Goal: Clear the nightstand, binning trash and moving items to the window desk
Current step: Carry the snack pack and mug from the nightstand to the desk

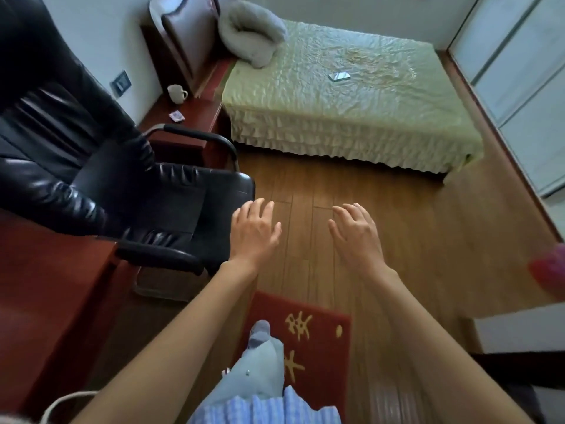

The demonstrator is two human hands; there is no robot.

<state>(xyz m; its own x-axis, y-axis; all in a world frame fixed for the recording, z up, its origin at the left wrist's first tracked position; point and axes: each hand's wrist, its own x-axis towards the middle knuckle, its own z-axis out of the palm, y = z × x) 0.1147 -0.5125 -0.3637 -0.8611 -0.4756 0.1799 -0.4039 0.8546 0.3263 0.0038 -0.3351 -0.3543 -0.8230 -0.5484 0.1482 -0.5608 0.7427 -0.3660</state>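
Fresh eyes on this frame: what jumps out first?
Two bare hands, left hand and right hand, spread empty over the wooden floor. Glossy black leather armchair fills the left. Beyond it, a white ceramic mug stands on the dark red wooden nightstand beside the green quilted bed.

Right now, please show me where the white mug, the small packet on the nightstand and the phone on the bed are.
white mug (176, 93): head view, on its side wall.
small packet (176, 116): head view, its middle.
phone (339, 76): head view, its screen.
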